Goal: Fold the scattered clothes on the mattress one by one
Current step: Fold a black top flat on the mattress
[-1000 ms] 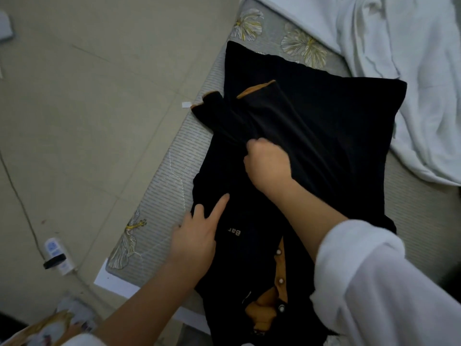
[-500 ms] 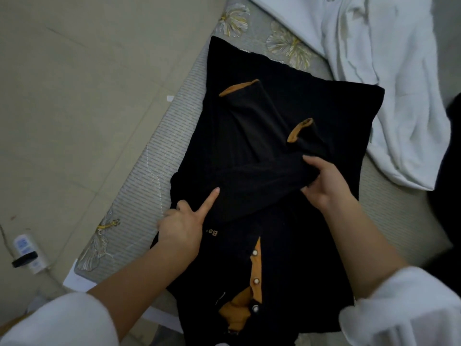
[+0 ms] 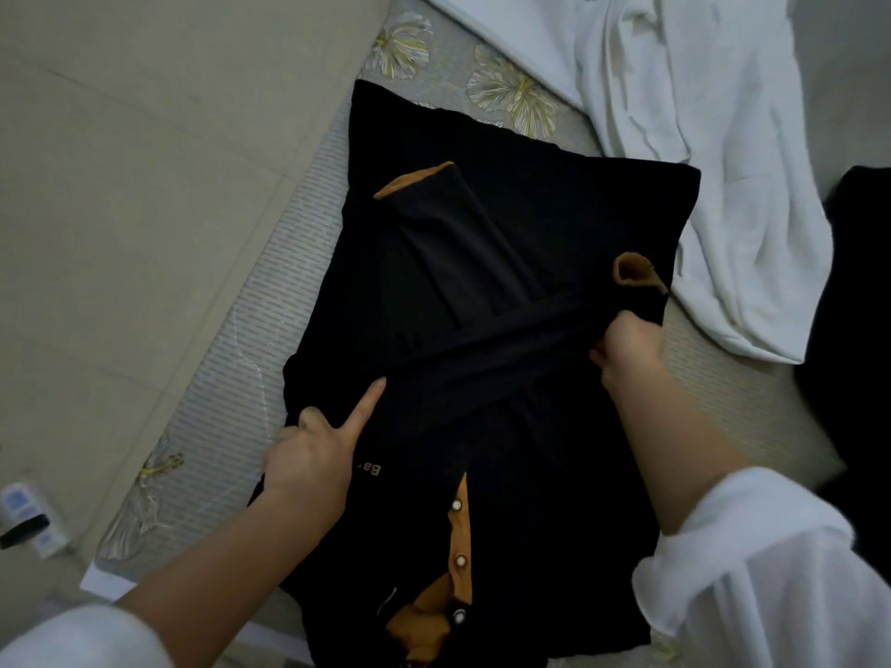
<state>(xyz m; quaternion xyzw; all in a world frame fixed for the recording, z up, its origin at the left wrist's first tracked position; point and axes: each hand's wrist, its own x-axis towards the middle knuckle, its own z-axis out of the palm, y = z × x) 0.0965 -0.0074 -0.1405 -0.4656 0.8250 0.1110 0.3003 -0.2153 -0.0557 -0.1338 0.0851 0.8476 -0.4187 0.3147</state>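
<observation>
Black shirt [image 3: 506,224], frame centre, on the mattress [image 3: 250,339]: sleeves laid in, body not yet folded. My right hand [image 3: 627,344] pinches the crosswise sleeve [image 3: 501,354]. My left hand [image 3: 313,455] pins it with a straight forefinger. White clothes [image 3: 699,137], upper right: unfolded.

Matt black cloth shirt [image 3: 506,224] (mustard trim) on woven mattress [image 3: 231,378].

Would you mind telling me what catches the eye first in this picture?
A black shirt with orange trim lies spread across the middle of the mattress. The right hand grips one sleeve stretched across it, while the left hand presses a forefinger at the near-left fold. White clothes lie heaped at the upper right.
</observation>
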